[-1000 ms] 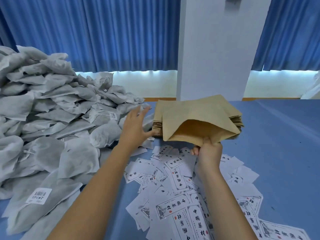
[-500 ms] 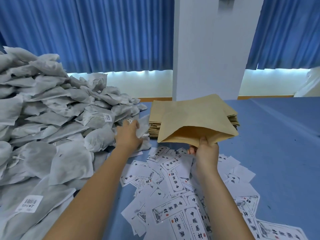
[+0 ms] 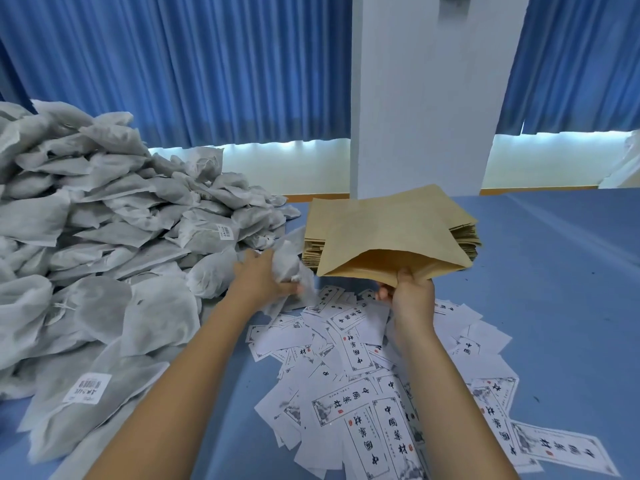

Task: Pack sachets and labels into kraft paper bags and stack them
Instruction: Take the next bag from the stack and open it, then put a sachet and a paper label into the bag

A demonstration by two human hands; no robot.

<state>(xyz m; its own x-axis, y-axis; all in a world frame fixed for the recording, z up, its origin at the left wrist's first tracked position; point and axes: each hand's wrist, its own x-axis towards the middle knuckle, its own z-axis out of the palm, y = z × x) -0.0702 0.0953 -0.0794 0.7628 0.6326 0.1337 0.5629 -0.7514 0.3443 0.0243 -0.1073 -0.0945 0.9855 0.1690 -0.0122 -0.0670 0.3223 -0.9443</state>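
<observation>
Now the kraft bag (image 3: pixel 388 233) gapes nearward, mouth edge running left-right.

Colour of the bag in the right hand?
Plain kraft brown, unprinted; the bag shows best in the head view.

Sachets (image 3: pixel 104 258) heap along the table's (image 3: pixel 561 306) left edge. The bag stack (image 3: pixel 465 237) lies toward the far edge; labels (image 3: pixel 363 410) spread from it to the near edge. The sachet (image 3: pixel 285 261) in the left hand (image 3: pixel 263 280) is between heap and stack, the bag (image 3: pixel 388 233) in the right hand (image 3: pixel 412 294) before the stack.
</observation>
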